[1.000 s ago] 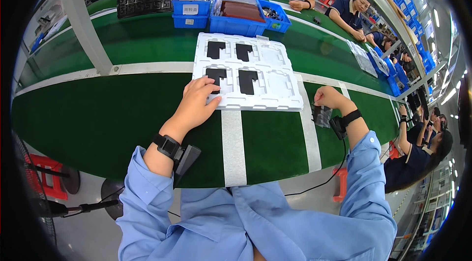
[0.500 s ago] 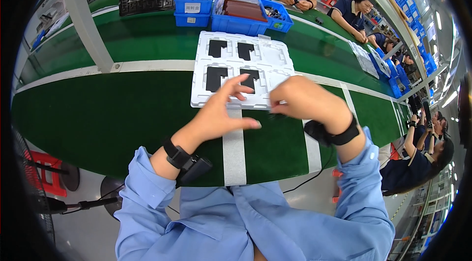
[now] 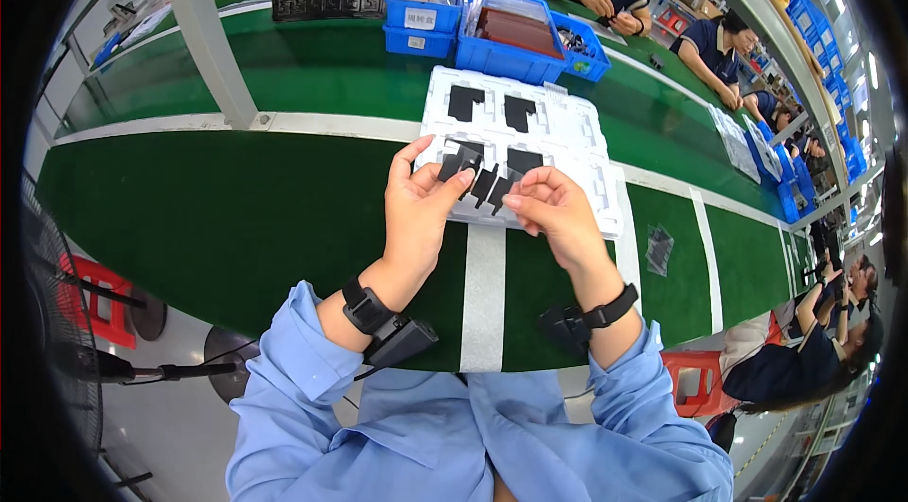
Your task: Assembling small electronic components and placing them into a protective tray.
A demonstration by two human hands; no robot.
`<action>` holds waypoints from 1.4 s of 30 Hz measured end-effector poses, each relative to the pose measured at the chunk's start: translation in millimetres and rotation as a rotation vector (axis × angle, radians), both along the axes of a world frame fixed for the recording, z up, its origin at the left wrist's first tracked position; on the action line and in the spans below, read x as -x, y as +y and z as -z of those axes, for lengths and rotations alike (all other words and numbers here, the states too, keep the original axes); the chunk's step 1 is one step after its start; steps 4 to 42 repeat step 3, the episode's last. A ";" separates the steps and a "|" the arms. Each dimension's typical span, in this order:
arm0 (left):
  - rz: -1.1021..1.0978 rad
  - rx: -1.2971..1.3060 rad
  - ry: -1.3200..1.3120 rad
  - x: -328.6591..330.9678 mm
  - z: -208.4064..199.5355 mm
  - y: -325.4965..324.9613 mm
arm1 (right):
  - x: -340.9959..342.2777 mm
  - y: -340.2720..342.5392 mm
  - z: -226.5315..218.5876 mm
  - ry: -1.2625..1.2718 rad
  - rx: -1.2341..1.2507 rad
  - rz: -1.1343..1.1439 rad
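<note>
Between my two hands stretches a clear film strip with black stickers (image 3: 484,184) on it, tilted over the near edge of a white plastic tray (image 3: 591,138). My left hand (image 3: 423,209) pinches its left end with thumb and fingers. At the other end, my right hand (image 3: 560,214) grips the strip between thumb and forefinger. Flat black pieces lie in the tray's pockets, among them one at the far left (image 3: 464,104) and one beside it (image 3: 519,112). The near pieces are partly hidden behind the strip and my fingers.
Small clear film pieces (image 3: 659,249) lie on the green table (image 3: 284,218) to the right. Beyond the tray stand blue bins (image 3: 506,59), one holding dark red sheets. A metal post (image 3: 203,29) rises at the left. Several co-workers sit across and along the table.
Both hands have come together over the tray's near edge and now hold the strip of black stickers between them. My left hand has closed from open. The view has shifted slightly.
</note>
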State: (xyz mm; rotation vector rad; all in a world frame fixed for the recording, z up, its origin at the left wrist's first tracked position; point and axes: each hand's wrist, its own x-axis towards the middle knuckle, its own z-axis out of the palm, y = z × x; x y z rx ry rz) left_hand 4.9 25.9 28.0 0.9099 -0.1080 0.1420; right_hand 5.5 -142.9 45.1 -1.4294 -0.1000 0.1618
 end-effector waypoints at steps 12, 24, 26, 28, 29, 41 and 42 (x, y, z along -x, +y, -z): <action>0.007 -0.036 -0.017 2.2 1.4 -2.5 | -0.2 -1.2 13.3 -0.024 -0.084 0.054; 0.007 -0.036 -0.017 2.2 1.4 -2.5 | -0.2 -1.2 13.3 -0.024 -0.084 0.054; 0.007 -0.036 -0.017 2.2 1.4 -2.5 | -0.2 -1.2 13.3 -0.024 -0.084 0.054; 0.007 -0.036 -0.017 2.2 1.4 -2.5 | -0.2 -1.2 13.3 -0.024 -0.084 0.054; 0.007 -0.036 -0.017 2.2 1.4 -2.5 | -0.2 -1.2 13.3 -0.024 -0.084 0.054; 0.007 -0.036 -0.017 2.2 1.4 -2.5 | -0.2 -1.2 13.3 -0.024 -0.084 0.054; 0.007 -0.036 -0.017 2.2 1.4 -2.5 | -0.2 -1.2 13.3 -0.024 -0.084 0.054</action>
